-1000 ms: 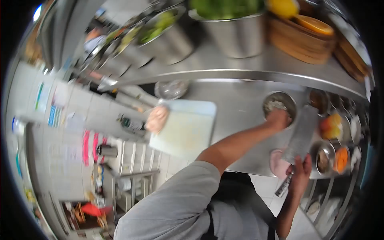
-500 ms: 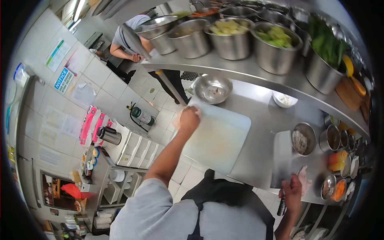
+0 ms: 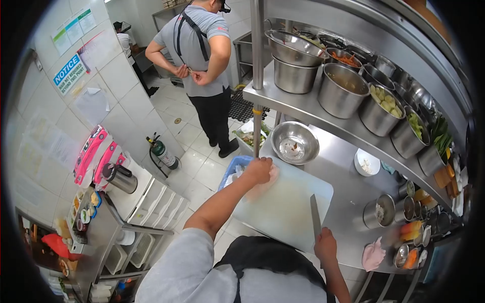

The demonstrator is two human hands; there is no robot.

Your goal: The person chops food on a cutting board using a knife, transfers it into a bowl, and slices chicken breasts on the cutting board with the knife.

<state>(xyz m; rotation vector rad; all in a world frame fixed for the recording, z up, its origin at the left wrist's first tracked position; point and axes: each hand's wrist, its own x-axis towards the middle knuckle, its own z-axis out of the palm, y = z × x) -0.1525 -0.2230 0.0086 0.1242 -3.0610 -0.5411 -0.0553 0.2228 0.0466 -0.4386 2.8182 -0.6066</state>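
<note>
My left hand (image 3: 260, 170) is closed at the far left corner of the white cutting board (image 3: 280, 222). Its fingers grip a pale pinkish, limp piece (image 3: 273, 175); whether it is raw meat or something else I cannot tell. In my right hand (image 3: 326, 246) is a cleaver (image 3: 316, 214), held by its handle with the blade edge-on to me, over the right side of the board. Beyond the board sits a steel mixing bowl (image 3: 303, 132) with brownish scraps in it.
A shelf (image 3: 303, 103) with several steel pots crosses above the table. To the right are a white bowl (image 3: 367, 162), a pink cloth (image 3: 374, 254) and small containers. A blue-lined bin (image 3: 231, 170) stands left of the board. Another person (image 3: 194, 55) stands behind, hands at their back.
My view has swung left, bringing the other person fully in. My right hand has brought the cleaver from the table's right side to over the board. My left hand stays near the board's corner.
</note>
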